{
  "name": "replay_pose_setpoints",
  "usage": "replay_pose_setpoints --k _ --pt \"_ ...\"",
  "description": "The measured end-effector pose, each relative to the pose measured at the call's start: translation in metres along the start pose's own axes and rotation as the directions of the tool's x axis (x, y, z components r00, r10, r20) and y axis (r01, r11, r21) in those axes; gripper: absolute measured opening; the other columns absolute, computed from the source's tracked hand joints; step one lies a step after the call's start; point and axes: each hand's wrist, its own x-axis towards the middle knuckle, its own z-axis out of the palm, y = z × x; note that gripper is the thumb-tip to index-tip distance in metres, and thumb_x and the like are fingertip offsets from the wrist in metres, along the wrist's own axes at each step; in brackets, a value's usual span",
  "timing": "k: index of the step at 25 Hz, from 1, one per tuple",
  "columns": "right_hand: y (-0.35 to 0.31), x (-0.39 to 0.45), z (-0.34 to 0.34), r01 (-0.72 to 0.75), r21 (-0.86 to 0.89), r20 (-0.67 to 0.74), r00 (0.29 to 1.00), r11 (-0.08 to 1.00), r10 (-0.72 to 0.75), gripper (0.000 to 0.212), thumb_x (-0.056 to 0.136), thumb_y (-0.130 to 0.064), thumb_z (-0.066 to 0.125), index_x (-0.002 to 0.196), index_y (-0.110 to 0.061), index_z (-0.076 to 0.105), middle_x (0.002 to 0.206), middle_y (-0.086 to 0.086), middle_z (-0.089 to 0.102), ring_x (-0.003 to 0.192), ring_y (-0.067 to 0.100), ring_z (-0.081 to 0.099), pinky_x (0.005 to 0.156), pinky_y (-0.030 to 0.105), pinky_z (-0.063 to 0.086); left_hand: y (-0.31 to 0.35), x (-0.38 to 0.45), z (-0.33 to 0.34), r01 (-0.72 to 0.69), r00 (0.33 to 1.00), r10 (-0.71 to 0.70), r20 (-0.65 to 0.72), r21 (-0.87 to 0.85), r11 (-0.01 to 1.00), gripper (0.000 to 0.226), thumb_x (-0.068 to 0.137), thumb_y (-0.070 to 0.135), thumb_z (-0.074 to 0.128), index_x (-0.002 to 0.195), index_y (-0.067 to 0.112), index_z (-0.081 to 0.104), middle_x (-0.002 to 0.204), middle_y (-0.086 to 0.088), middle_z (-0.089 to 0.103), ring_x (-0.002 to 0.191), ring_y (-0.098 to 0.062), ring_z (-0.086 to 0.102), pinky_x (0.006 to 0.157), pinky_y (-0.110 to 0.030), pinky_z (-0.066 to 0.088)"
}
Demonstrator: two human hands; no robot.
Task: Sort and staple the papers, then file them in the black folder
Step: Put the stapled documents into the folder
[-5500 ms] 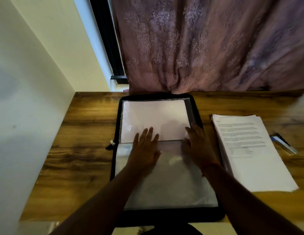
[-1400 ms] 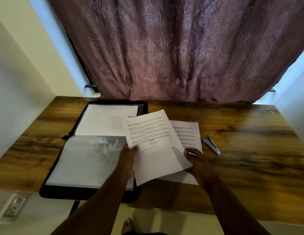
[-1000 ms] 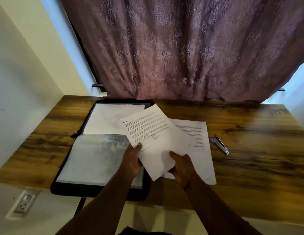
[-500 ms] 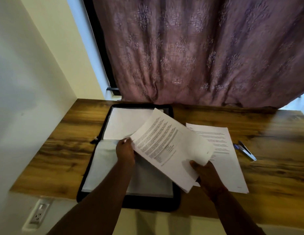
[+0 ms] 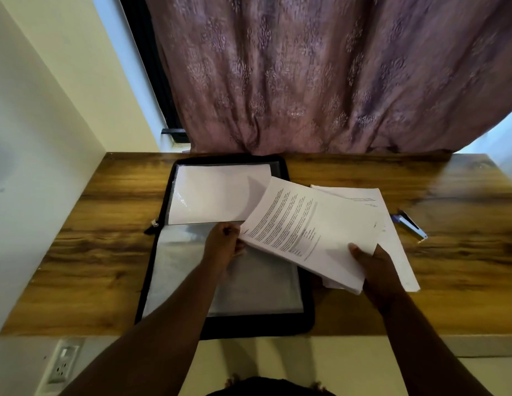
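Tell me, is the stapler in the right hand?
No, the stapler lies on the table, while the right hand holds printed papers.

Dim room; daylight leaks past curtain edges; glare on desk; wide-angle edge warp; slight blur.

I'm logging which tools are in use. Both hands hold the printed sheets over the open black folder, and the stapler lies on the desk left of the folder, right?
Not quite. The stapler lies on the desk right of the black folder, beyond the paper stack, as the head view shows. The rest stands: left hand and right hand hold the printed sheets over the open folder.
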Motion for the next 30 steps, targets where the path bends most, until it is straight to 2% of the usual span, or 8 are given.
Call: replay_pose_setpoints --k 4,8,10,13,20,23,26,30 --pt "0.004 0.021 -0.03 -0.036 0.023 -0.026 0.999 0.999 0.037 0.041 0.092 -0.029 0.065 0.131 -0.023 0.054 0.123 0.002 0.064 0.113 0.029 0.059 0.097 0.054 0.05 -0.014 -0.016 0.025 -0.179 0.981 0.191 0.013 0.418 0.891 0.01 0.091 0.031 0.058 0.098 0.024 0.057 0.099 -0.001 0.069 0.087 -0.022 0.067 0.077 -0.044 0.058" --pt "0.004 0.034 -0.048 -0.058 0.124 -0.009 0.998 0.991 0.059 0.034 0.097 -0.017 0.057 0.13 -0.014 0.055 0.121 0.005 0.064 0.112 0.029 0.061 0.09 0.046 0.053 -0.03 -0.056 0.074 -0.269 0.936 0.325 0.138 0.875 0.402 0.045 0.085 0.047 0.057 0.118 0.017 0.054 0.123 -0.007 0.051 0.116 -0.031 0.048 0.096 -0.045 0.044" --pt "0.004 0.035 -0.052 -0.061 0.14 0.031 0.998 0.988 0.057 0.026 0.097 -0.016 0.056 0.123 -0.018 0.059 0.117 0.003 0.066 0.109 0.026 0.062 0.09 0.045 0.053 -0.035 -0.071 0.092 -0.243 0.946 0.288 0.148 0.913 0.328 0.064 0.078 0.059 0.058 0.126 0.017 0.049 0.13 -0.008 0.045 0.125 -0.032 0.041 0.104 -0.05 0.037" --pt "0.007 0.039 -0.063 -0.076 0.13 0.061 0.996 0.989 0.069 0.022 0.097 -0.018 0.057 0.119 -0.021 0.061 0.115 0.002 0.067 0.108 0.026 0.062 0.092 0.047 0.053 -0.036 -0.082 0.108 -0.172 0.968 0.225 0.108 0.941 0.292 0.067 0.078 0.057 0.058 0.128 0.015 0.046 0.136 -0.01 0.041 0.134 -0.034 0.034 0.106 -0.055 0.035" --pt "0.006 0.047 -0.078 -0.089 0.175 0.125 0.99 0.981 0.068 0.028 0.094 -0.022 0.061 0.121 -0.026 0.059 0.124 0.007 0.063 0.113 0.031 0.06 0.093 0.051 0.052 -0.022 -0.103 0.111 -0.151 0.975 0.202 0.092 0.941 0.302 0.032 0.091 0.025 0.052 0.117 0.006 0.054 0.123 -0.013 0.047 0.116 -0.032 0.045 0.085 -0.041 0.05" --pt "0.001 0.048 -0.085 -0.09 0.182 0.142 0.988 0.979 0.064 0.045 0.094 -0.019 0.059 0.137 -0.01 0.049 0.128 0.011 0.06 0.111 0.028 0.06 0.081 0.037 0.056 -0.016 -0.106 0.107 -0.1 0.977 0.214 0.026 0.933 0.346 0.025 0.093 0.019 0.046 0.112 0.006 0.057 0.117 -0.013 0.054 0.109 -0.031 0.053 0.085 -0.039 0.048" --pt "-0.002 0.047 -0.093 -0.083 0.154 0.146 0.987 0.985 0.06 0.04 0.098 -0.016 0.054 0.135 -0.001 0.047 0.123 0.011 0.058 0.093 0.013 0.061 0.059 0.017 0.055 -0.012 -0.103 0.1 -0.008 0.978 0.188 -0.087 0.89 0.455 0.024 0.094 0.019 0.044 0.107 0.009 0.06 0.113 -0.011 0.062 0.103 -0.031 0.061 0.084 -0.034 0.047" --pt "0.001 0.047 -0.103 -0.117 0.114 0.119 0.987 0.987 0.103 0.042 0.095 -0.025 0.061 0.131 -0.004 0.052 0.123 0.014 0.062 0.105 0.028 0.064 0.073 0.033 0.056 -0.011 -0.097 0.092 0.055 0.98 0.14 -0.144 0.862 0.504 0.025 0.097 0.024 0.042 0.108 0.013 0.061 0.114 -0.011 0.065 0.102 -0.032 0.063 0.086 -0.036 0.049"
